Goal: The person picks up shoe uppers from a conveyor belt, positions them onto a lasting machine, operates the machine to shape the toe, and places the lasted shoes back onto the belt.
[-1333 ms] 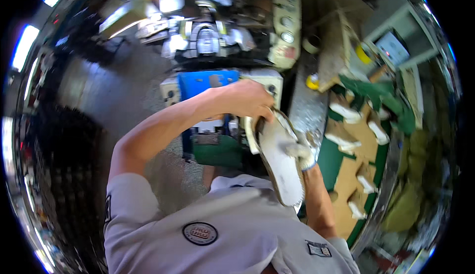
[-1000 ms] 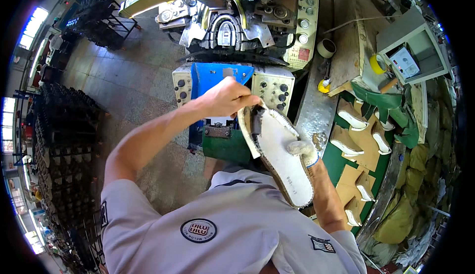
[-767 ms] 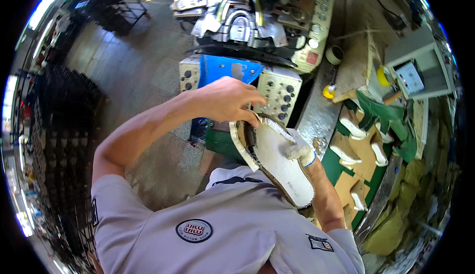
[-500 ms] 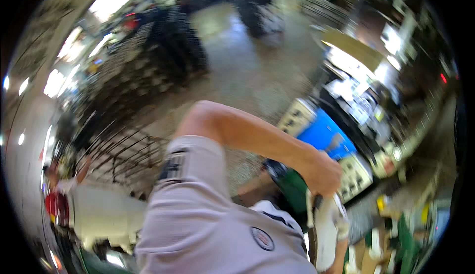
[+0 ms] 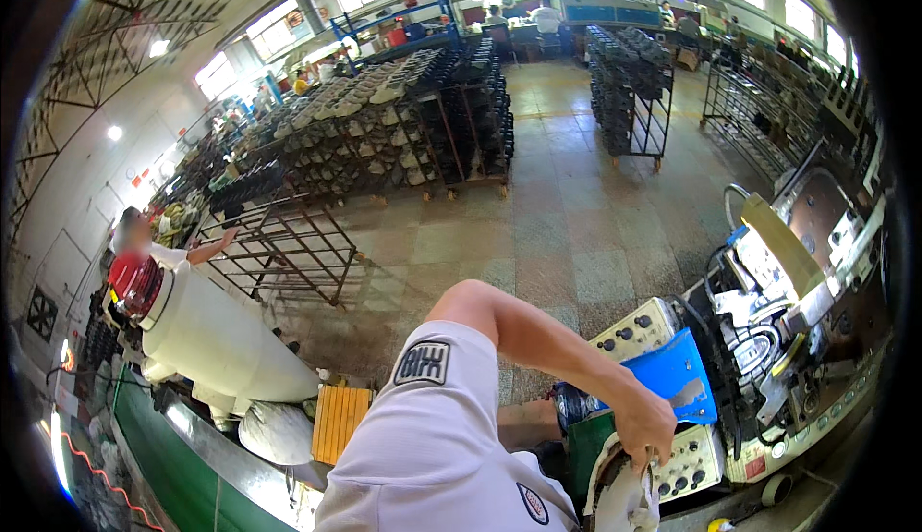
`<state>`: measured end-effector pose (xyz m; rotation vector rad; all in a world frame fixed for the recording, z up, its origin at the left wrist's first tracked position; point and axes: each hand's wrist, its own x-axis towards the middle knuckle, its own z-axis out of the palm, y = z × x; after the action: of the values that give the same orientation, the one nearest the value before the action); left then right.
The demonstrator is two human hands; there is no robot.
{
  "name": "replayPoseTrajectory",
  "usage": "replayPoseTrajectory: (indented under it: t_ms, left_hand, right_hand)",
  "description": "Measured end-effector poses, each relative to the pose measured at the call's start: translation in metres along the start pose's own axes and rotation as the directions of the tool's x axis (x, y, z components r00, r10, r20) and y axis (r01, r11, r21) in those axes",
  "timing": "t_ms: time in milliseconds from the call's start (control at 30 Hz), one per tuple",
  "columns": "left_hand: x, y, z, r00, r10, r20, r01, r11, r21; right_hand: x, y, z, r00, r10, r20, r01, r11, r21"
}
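Observation:
My left hand (image 5: 645, 428) is closed on the upper end of a white shoe (image 5: 619, 501), gripping it by the edge. A brownish, darker opening shows along the shoe's side, and its lower end runs out of the picture. My left arm is bent, the elbow out over the floor and the forearm reaching to the right. Right beside the hand are a cream control box (image 5: 690, 465) with black knobs and a blue machine panel (image 5: 677, 378). My right hand does not show.
A machine (image 5: 768, 340) with a yellow-edged guard stands at right, another knobbed control box (image 5: 636, 330) near it. Left are an empty metal rack (image 5: 288, 244), a large white cylindrical vessel (image 5: 216, 340), a slatted yellow stool (image 5: 338, 422) and a person (image 5: 134, 253). Loaded shoe racks (image 5: 384, 129) stand farther back.
The view has swung and steadied, showing more of the room ahead. My left hand, still on the shoe, sits lower in the picture. My right hand, partly seen earlier by the shoe, is out of sight.

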<state>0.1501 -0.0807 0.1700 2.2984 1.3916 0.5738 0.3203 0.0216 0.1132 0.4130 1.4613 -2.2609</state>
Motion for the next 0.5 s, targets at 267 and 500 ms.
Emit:
replayPoseTrajectory:
  t_ms: [267,500]
  left_hand:
    - [0.006,0.008,0.008,0.928,0.101,0.359,-0.273,0.841,0.468]
    - [0.001,0.008,0.023,0.996,0.092,0.019,-0.092,0.996,-0.005]
  right_hand:
    - [-0.022,0.016,-0.007,1.000,-0.010,-0.008,0.011,0.994,0.109]
    - [-0.071,0.048,-0.005,0.999,0.035,0.016,-0.038,0.944,0.328]
